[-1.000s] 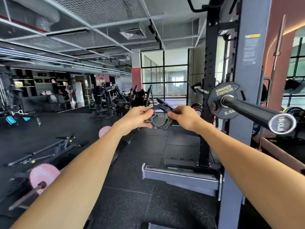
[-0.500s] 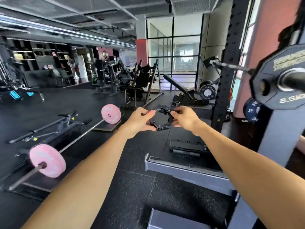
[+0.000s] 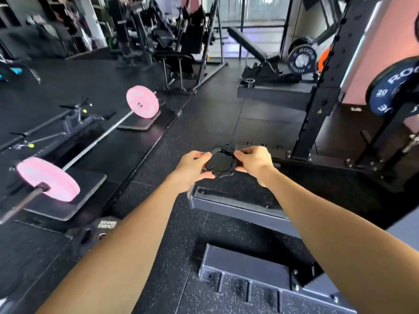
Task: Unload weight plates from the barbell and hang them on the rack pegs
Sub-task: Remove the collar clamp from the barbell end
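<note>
black speckled rubber gym floor (image 3: 145, 257) carries a steel barbell with round pink plates (image 3: 48, 179) and a small black iron plate (image 3: 95, 234)

1. Both arms bare, extended forward and down from the lower frame edges, converging toward frame centre; forearms nearly straight, elbows out of view.
2. Left hand (image 3: 192, 167): back of hand up, wrist roughly in line with forearm; fingers curled inward toward the right, thumb low and pointing right; fingertips pinch the left edge of a black collar (image 3: 221, 163).
3. Right hand (image 3: 255, 162): back of hand up, wrist bent slightly inward; fingers curled toward the left, gripping the collar's right edge; thumb mostly hidden beneath.
4. Hands level with each other, close but not touching; collar held between them, clear of the floor.
</note>
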Demonstrator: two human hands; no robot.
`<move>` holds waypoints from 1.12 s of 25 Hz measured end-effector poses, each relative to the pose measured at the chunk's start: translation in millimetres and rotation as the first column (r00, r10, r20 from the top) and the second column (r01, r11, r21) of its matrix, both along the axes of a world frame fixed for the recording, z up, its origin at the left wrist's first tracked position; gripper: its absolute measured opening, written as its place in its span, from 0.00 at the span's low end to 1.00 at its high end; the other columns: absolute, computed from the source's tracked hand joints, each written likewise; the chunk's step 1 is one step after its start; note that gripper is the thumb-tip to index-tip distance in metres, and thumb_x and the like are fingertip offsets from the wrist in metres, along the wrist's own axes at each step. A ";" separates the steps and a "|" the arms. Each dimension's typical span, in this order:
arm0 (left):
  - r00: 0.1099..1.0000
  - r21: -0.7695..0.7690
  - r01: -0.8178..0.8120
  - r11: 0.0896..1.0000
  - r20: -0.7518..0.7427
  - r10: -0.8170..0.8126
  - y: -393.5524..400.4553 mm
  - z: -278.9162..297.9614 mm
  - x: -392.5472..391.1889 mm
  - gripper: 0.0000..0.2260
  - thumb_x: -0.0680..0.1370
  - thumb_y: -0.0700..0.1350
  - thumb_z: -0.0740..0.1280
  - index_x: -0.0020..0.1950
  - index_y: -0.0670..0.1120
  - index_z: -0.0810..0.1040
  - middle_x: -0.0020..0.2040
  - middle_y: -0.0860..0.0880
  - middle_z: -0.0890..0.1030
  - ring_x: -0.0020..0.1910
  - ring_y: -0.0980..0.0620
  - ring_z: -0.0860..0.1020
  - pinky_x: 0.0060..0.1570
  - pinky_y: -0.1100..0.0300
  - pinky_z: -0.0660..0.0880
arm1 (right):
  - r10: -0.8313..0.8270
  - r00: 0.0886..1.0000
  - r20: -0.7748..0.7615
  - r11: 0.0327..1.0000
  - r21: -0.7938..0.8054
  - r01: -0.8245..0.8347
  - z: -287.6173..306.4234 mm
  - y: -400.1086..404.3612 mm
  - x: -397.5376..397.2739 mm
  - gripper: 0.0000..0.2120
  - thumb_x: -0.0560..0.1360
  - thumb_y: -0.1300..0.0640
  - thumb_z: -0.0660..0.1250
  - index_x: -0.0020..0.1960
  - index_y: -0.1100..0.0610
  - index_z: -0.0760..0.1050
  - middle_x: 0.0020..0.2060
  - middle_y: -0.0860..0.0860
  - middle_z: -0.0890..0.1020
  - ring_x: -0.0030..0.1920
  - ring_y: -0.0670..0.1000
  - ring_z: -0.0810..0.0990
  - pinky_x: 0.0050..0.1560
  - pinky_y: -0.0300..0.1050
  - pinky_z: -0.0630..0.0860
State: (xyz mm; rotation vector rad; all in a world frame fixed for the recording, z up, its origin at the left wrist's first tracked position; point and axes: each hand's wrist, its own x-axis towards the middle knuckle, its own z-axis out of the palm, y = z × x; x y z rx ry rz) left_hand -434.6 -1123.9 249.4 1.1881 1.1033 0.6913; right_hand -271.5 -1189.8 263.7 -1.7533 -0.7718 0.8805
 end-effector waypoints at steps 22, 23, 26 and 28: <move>0.970 -0.209 0.034 0.977 -0.230 -0.083 51.7 -186.7 24.6 0.15 0.80 0.48 0.66 0.62 0.41 0.75 0.59 0.41 0.78 0.42 0.44 0.85 0.40 0.62 0.82 | 0.011 0.998 -0.054 0.939 -0.343 -0.029 -200.2 57.6 25.2 0.06 0.77 0.54 0.66 0.47 0.57 0.78 0.43 0.57 0.84 0.47 0.56 0.85 0.48 0.49 0.83; 0.968 -0.203 0.030 0.979 -0.238 -0.079 50.9 -186.0 24.3 0.15 0.80 0.48 0.66 0.62 0.41 0.75 0.59 0.41 0.78 0.43 0.43 0.85 0.40 0.62 0.82 | 0.017 0.999 -0.052 0.937 -0.347 -0.034 -200.2 57.2 24.7 0.06 0.77 0.54 0.65 0.46 0.57 0.78 0.44 0.57 0.84 0.47 0.57 0.84 0.49 0.50 0.83; 0.959 -0.202 0.022 0.979 -0.272 -0.078 48.3 -180.0 23.9 0.13 0.80 0.49 0.66 0.60 0.42 0.75 0.59 0.42 0.78 0.47 0.43 0.84 0.42 0.58 0.83 | 0.045 0.998 -0.051 0.933 -0.355 -0.060 -196.3 55.8 24.4 0.10 0.78 0.54 0.64 0.52 0.59 0.79 0.43 0.57 0.83 0.43 0.55 0.83 0.51 0.52 0.82; 0.931 -0.203 0.057 0.977 -0.344 -0.126 46.1 -176.0 22.0 0.13 0.80 0.52 0.65 0.59 0.45 0.74 0.56 0.44 0.79 0.49 0.44 0.83 0.48 0.54 0.82 | 0.071 0.997 -0.040 0.925 -0.370 -0.081 -194.5 52.8 25.2 0.15 0.78 0.51 0.64 0.58 0.60 0.78 0.40 0.55 0.82 0.41 0.54 0.81 0.52 0.54 0.82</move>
